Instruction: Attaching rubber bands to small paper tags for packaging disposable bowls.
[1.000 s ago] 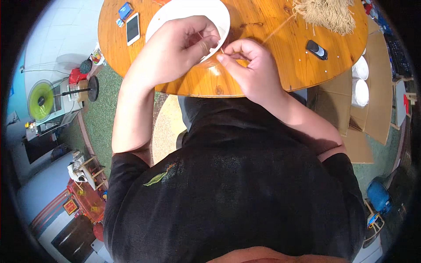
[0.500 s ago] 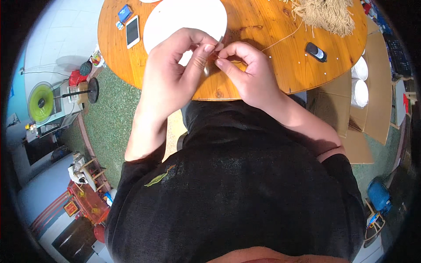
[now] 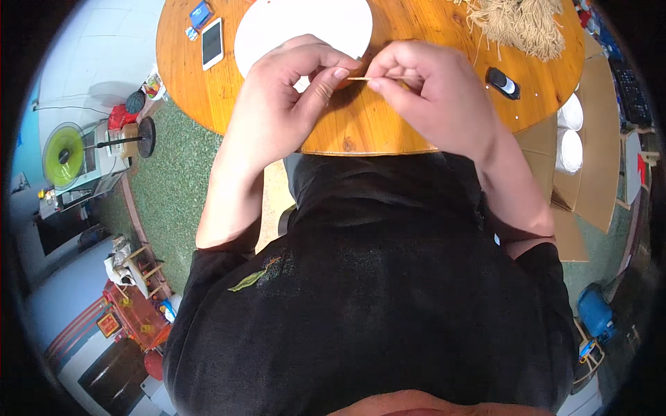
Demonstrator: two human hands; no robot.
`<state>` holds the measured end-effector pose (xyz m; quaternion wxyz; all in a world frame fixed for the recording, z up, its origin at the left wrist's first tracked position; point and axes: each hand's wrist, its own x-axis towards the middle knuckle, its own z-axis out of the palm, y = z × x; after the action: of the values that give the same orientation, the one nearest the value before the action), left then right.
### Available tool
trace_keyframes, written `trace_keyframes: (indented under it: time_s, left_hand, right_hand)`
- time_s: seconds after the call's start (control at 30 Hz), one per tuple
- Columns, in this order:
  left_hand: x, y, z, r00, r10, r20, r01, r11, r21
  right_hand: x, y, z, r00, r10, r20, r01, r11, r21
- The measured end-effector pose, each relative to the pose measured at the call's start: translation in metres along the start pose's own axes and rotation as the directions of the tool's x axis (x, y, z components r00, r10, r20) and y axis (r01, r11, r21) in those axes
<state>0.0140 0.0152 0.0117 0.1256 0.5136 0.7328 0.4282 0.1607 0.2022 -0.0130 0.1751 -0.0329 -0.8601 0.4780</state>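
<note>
Close together over the near part of a round wooden table (image 3: 388,132), my left hand (image 3: 277,104) and my right hand (image 3: 444,93) both pinch with thumb and forefinger. A short length of thin tan cord (image 3: 358,78) runs taut between the two fingertips. Where its ends go inside my hands is hidden. Behind my left hand lies a white round disc (image 3: 305,24), partly covered by the fingers. A thick bundle of tan cords (image 3: 520,28) lies at the far right of the table.
A white phone (image 3: 212,44) and a small blue box (image 3: 200,14) lie at the table's left. Beyond my right hand is a small black-and-white bottle (image 3: 502,83). Cardboard (image 3: 595,152) with white round tubs (image 3: 569,150) stands right of the table. A green fan (image 3: 64,156) stands left.
My right hand has drawn back to the right and turned, and the gap between the fingertips has widened, with the cord now stretched across it. My left hand has shifted slightly.
</note>
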Motion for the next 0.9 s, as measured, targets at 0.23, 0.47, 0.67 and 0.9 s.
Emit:
trace_keyframes:
  time_s: [0.23, 0.47, 0.67, 0.9]
  left_hand:
    - [-0.002, 0.005, -0.005, 0.998, 0.038, 0.04, -0.037, 0.999, -0.016]
    - [0.002, -0.001, -0.008, 0.994, -0.107, 0.026, 0.11, 0.981, -0.159]
    - [0.011, -0.008, -0.016, 0.995, -0.078, 0.058, 0.081, 0.995, -0.053]
    - [0.021, -0.021, -0.022, 0.967, -0.199, 0.159, 0.217, 0.971, -0.102]
  right_hand:
    - [0.027, -0.006, -0.016, 0.95, -0.312, 0.02, 0.3, 0.894, -0.331]
    - [0.062, 0.016, -0.013, 0.571, -0.803, -0.169, 0.767, 0.596, -0.238]
    - [0.06, -0.031, -0.035, 0.799, -0.6, 0.046, 0.587, 0.761, -0.275]
    - [0.076, -0.011, -0.025, 0.702, -0.712, -0.01, 0.665, 0.661, -0.347]
